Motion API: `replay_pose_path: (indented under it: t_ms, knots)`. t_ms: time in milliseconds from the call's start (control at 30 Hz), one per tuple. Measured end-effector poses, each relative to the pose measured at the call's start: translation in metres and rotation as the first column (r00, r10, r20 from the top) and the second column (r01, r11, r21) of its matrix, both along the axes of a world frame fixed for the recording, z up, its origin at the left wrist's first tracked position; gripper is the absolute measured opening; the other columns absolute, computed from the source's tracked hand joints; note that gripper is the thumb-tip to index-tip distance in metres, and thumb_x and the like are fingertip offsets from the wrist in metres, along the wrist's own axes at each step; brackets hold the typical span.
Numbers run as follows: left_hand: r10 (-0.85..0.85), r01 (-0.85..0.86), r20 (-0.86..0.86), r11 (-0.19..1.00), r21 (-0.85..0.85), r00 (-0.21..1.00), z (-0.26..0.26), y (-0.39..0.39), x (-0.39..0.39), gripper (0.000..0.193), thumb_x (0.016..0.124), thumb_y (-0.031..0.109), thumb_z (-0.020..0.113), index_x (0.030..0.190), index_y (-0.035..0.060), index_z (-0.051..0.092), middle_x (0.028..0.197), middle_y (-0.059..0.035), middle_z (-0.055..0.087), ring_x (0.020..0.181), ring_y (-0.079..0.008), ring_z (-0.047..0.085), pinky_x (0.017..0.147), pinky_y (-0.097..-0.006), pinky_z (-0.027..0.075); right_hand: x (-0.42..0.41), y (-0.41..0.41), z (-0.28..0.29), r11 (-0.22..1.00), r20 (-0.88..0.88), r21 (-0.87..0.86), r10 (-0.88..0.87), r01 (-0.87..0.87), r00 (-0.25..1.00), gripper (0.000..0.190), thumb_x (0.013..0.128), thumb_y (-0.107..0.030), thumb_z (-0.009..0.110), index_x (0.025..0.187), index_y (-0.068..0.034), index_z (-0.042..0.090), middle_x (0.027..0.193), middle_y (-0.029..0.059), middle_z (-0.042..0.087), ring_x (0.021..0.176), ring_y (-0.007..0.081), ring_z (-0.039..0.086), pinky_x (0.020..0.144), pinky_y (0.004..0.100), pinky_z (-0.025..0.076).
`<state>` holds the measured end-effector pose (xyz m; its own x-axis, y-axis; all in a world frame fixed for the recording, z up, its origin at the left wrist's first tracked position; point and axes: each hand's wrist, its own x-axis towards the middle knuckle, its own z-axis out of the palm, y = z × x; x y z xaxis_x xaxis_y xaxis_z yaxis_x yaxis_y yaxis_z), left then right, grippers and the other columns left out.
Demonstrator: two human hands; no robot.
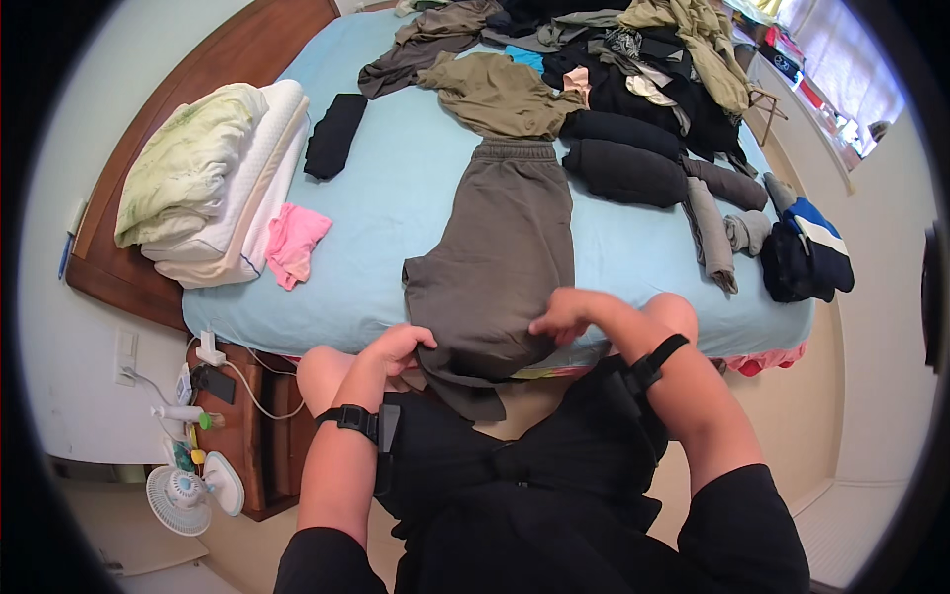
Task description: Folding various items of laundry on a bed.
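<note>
Dark grey-brown sweatpants [505, 223] lie lengthwise on the light blue bed sheet [386, 215] in front of me. Their elastic waistband points away, and the legs look folded over each other. The near end of the cloth hangs over the bed's edge between my knees. At the left side of this lower part, my left hand [399, 349] grips the fabric with the thumb on top. My right hand [570, 315], slightly blurred, touches the right side, its fingers curled; whether it pinches the cloth is hard to tell.
Beyond the waistband lies an olive shirt [505, 93], near a heap of clothes [638, 44]. Rolled dark garments [627, 171] and a folded stack [809, 249] sit right. Left are folded black cloth [335, 137], pink cloth [295, 243], pillows [260, 185] and a small fan [180, 499].
</note>
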<state>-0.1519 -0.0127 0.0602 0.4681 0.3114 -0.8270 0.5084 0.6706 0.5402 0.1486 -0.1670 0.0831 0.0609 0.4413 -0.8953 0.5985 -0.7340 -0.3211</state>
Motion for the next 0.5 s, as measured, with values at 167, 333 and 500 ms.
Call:
replay_pose_path:
  t_ms: [167,333,500]
  knots:
    - [0.066,-0.026,0.355,0.993,-0.116,0.933,0.000,0.003,0.000,0.044,0.087,0.003,0.054,0.131,-0.0029,0.051,0.124,-0.0180,0.064,0.109,-0.0334,0.067,0.093,-0.0497,0.055,0.034,-0.015,-0.008,0.975,0.067,-0.198,-0.093,0.105,0.993,0.093,0.075,-0.069,0.075,0.129,0.005,0.060,0.124,0.0210,0.066,0.110,0.0312,0.067,0.093,0.0434,0.052]
    - [0.131,0.011,0.554,0.969,-0.245,0.822,0.015,0.007,0.009,0.049,0.092,0.007,0.050,0.139,-0.0052,0.044,0.135,-0.0227,0.058,0.122,-0.0376,0.060,0.103,-0.0554,0.049,0.025,-0.042,-0.034,0.978,-0.312,-0.081,-0.206,0.190,0.927,0.101,0.070,-0.067,0.081,0.132,0.010,0.055,0.132,0.0195,0.061,0.123,0.0310,0.059,0.102,0.0418,0.048]
    - [0.216,-0.022,0.655,0.956,-0.291,0.724,0.023,0.009,0.014,0.050,0.095,0.011,0.049,0.140,-0.0077,0.043,0.138,-0.0242,0.055,0.124,-0.0376,0.058,0.106,-0.0538,0.047,-0.008,-0.044,-0.044,0.915,-0.513,-0.004,-0.349,0.404,0.784,0.073,0.080,-0.042,0.083,0.128,0.008,0.058,0.120,0.0179,0.067,0.107,0.0231,0.066,0.095,0.0355,0.054]
